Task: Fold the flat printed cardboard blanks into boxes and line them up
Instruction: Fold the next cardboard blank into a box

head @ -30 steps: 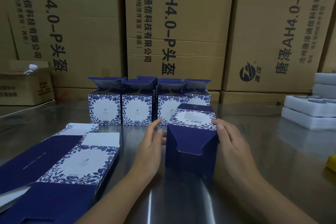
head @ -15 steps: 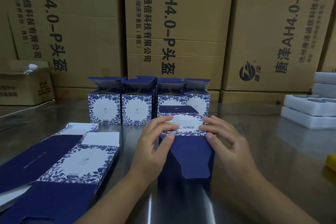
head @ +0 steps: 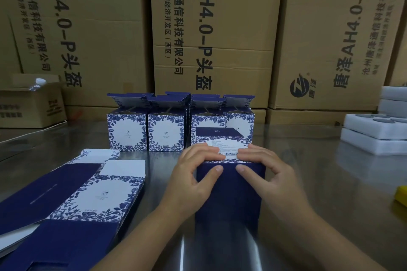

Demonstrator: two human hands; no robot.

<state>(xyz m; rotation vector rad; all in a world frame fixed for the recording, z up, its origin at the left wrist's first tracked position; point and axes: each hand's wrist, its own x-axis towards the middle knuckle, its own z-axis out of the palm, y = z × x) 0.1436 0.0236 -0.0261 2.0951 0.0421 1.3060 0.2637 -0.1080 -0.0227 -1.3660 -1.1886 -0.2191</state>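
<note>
Left grip [head: 193,176] and right grip [head: 272,174] both clamping top front edge of navy box [head: 229,200]: curled fingers pressing down on floral top panel either side of barcode label [head: 229,149], thumbs pressing against navy front face. Box standing on steel bench [head: 330,182], just in front of row of folded floral boxes [head: 127,134] standing with top flaps open. Flat blanks [head: 99,196] lying stacked at left. Brown shipping cartons [head: 215,28] rising behind; white foam trays [head: 374,136] sitting at right.
</note>
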